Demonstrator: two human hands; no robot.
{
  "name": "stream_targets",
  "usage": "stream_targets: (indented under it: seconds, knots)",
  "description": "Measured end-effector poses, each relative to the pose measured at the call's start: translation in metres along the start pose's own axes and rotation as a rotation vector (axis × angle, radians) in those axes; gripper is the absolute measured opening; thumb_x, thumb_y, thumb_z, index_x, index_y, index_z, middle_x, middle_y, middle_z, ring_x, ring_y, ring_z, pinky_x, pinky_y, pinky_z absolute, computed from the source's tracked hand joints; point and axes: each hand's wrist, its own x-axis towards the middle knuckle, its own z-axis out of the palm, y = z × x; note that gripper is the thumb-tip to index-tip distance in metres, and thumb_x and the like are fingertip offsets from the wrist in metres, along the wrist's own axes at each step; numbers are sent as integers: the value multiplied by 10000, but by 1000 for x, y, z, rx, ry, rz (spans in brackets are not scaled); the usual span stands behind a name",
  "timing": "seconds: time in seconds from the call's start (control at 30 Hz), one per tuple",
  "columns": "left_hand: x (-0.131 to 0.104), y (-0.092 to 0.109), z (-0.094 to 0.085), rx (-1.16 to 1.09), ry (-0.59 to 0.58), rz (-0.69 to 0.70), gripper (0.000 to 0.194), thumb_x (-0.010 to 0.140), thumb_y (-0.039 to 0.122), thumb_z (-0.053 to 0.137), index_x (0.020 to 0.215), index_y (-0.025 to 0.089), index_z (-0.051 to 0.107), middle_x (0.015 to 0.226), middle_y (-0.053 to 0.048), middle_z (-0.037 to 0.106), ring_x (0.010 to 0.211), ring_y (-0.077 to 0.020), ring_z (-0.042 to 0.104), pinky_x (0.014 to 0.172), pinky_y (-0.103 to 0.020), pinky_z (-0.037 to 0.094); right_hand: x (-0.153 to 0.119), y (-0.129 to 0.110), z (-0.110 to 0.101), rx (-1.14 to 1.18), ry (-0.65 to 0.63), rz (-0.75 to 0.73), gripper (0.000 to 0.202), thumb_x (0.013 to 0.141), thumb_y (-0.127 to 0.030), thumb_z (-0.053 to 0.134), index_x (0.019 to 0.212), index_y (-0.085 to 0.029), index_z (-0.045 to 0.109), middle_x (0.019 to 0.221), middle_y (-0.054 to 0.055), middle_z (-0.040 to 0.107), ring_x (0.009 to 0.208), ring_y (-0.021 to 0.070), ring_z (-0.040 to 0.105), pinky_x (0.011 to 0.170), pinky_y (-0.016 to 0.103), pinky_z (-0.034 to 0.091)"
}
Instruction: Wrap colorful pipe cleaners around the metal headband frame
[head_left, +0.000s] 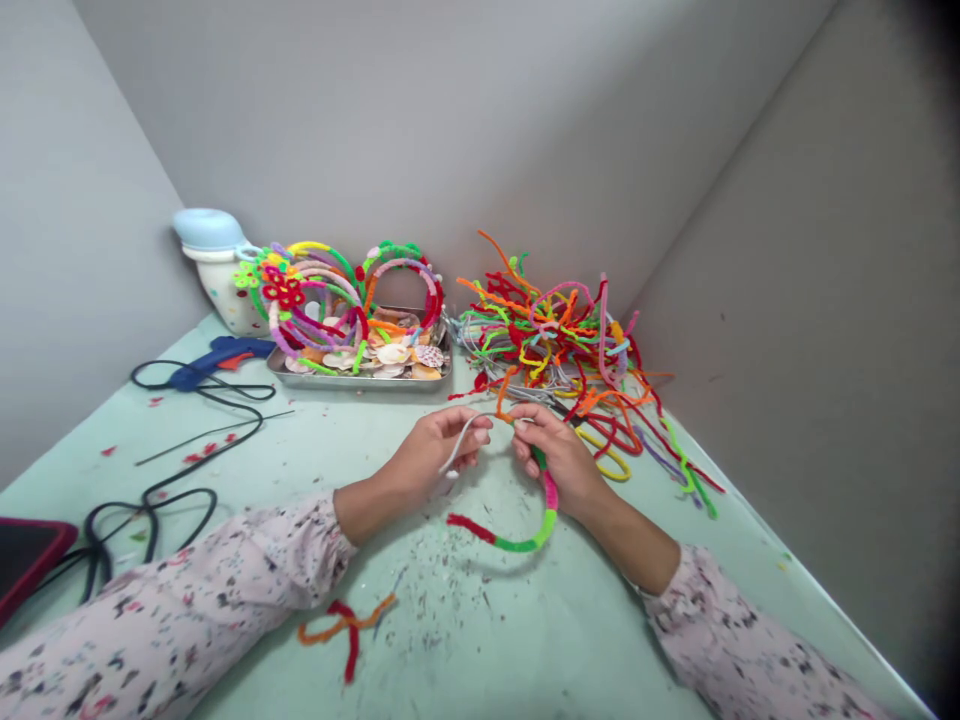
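Between my hands is a curved headband point(551, 490), partly wrapped in red, green and pink pipe cleaner. Its bare grey end runs to my left hand point(446, 445), whose fingers pinch it. My right hand point(551, 450) grips the wrapped part where an orange pipe cleaner point(504, 390) winds round the band, its loose end sticking up. The red-tipped end of the headband curls below my right hand, above the table. Two short pieces of pipe cleaner, orange and red point(349, 625), lie crossed on the table near my left sleeve.
A metal tray point(360, 382) holds shells and colourful wrapped headbands point(322, 290). Right of it lies a tangled heap of pipe cleaners point(540, 320). At the left are a blue glue gun point(217, 360), black cables point(154, 500), a white blue-lidded container point(225, 280) and a red-edged dark object point(34, 560).
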Motion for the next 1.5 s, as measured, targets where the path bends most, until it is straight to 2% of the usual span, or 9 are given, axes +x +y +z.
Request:
stream_targets:
  seconds: [0.13,0.23,0.3,0.43,0.6,0.77,0.97,1.27,1.5]
  knots:
    - [3,1,-2,-74,81,20,229,755,280,649,928,130,640,791,-29,617,536,-64,528,488,-180,386,-1,-2,3,-35,-24,28,158,792,-272,565,934,-206,542,507,-75,505,383,56,403,379,156,279]
    - [4,2,-2,-8,165,44,245,688,199,699,915,139,629,713,1,606,504,-57,511,478,-178,373,-2,-1,2,-51,-33,46,170,800,-271,547,954,-201,545,506,-74,502,376,54,400,376,155,272]
    - [5,4,-2,9,182,49,241,677,208,718,888,135,628,695,9,602,486,-47,496,477,-175,363,-2,1,1,-62,-30,44,179,806,-274,539,968,-198,548,506,-74,503,375,56,399,375,156,274]
    - [5,6,-6,-56,67,3,220,734,306,659,849,120,635,713,-22,615,525,-75,530,497,-197,372,-4,3,0,-87,-43,-13,193,803,-278,558,976,-191,561,518,-72,499,406,63,400,386,161,309]
    - [2,7,-8,89,-53,-9,291,673,179,675,952,132,607,652,9,591,517,-76,491,509,-205,353,-5,3,-1,-103,-64,-27,190,796,-276,568,960,-180,571,511,-78,466,407,60,368,375,160,296]
    - [0,2,-3,363,42,48,249,663,257,723,842,148,587,577,45,530,489,-75,461,493,-203,337,-6,3,-1,-149,-91,-22,230,802,-304,575,995,-180,574,505,-77,466,405,68,385,380,168,309]
    - [-2,-2,1,495,108,78,242,702,356,696,762,163,561,534,51,498,453,-71,412,446,-189,282,-7,3,0,-212,-110,1,288,833,-397,545,1022,-183,585,476,-81,472,374,67,374,369,172,297]
    - [-3,-4,-1,549,68,183,232,760,369,641,773,144,584,605,26,520,528,-85,441,489,-198,330,-8,1,4,-316,-56,6,291,830,-379,526,1010,-171,622,412,-90,445,331,72,348,349,184,274]
    - [-6,-4,1,496,73,198,235,767,368,635,742,154,542,619,34,510,528,-75,440,506,-196,346,-11,-2,7,-405,-44,-83,246,833,-349,530,958,-167,639,421,-82,444,361,72,359,373,190,291]
